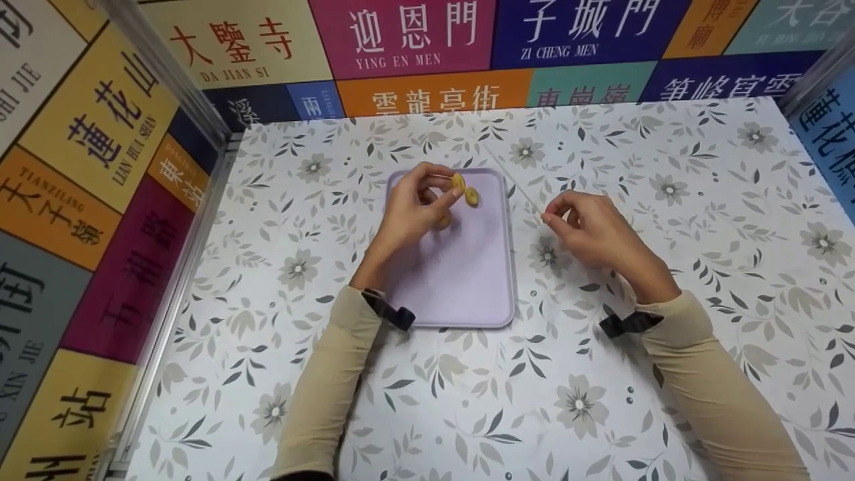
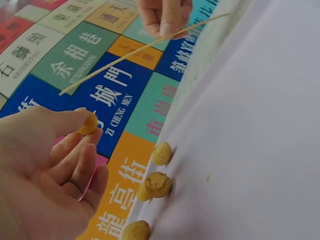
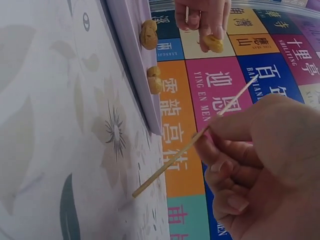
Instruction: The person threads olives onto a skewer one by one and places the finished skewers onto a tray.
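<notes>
Between thumb and fingertips, my left hand pinches a small yellow-brown ball of food, held up over the lilac tray. Several similar balls lie on the tray beneath and beside this hand, one of them with a cracked brown top. To the right of the tray, my right hand pinches a thin wooden skewer around its middle. One end of the skewer points up toward the left hand, and nothing is threaded on it.
A white tablecloth with grey flowers and leaves covers the table. Panels with large Chinese lettering stand along the back and the left side. Each wrist wears a black strap with a small camera.
</notes>
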`<control>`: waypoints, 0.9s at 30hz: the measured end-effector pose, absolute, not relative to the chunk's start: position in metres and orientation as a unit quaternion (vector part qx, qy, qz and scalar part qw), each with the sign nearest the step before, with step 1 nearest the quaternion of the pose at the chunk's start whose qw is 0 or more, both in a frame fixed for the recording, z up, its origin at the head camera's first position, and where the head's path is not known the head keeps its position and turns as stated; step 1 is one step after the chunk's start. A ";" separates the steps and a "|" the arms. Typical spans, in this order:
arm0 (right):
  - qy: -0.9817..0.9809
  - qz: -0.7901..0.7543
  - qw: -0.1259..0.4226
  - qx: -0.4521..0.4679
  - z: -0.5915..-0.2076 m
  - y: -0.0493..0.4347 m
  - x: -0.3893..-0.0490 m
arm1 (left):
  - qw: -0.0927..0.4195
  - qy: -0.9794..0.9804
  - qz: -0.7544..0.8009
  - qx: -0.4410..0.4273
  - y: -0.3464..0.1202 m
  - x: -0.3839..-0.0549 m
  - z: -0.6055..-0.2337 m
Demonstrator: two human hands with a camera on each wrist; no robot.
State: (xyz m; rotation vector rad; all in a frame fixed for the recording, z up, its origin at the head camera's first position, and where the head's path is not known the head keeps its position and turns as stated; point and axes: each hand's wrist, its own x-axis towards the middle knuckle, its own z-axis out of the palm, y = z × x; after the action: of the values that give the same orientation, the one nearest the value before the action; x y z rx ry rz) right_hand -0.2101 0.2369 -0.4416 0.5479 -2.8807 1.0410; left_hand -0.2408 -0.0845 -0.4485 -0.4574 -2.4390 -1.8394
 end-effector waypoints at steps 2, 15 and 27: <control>-0.919 0.336 0.018 0.204 -0.443 0.237 -0.210 | 0.026 -0.777 -0.613 -0.144 -0.087 -0.242 -0.448; -0.906 0.317 -0.031 0.280 -0.447 0.236 -0.208 | 0.000 -0.721 -0.684 -0.111 -0.096 -0.244 -0.447; -0.904 0.324 -0.034 0.276 -0.447 0.235 -0.209 | -0.022 -0.710 -0.693 -0.120 -0.096 -0.244 -0.449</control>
State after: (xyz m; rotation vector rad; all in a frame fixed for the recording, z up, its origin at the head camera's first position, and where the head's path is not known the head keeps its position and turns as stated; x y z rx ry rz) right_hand -0.2088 0.2346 -0.4474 0.8863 -2.9040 1.0406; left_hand -0.2440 -0.0961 -0.4487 -0.3810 -2.2632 -2.2079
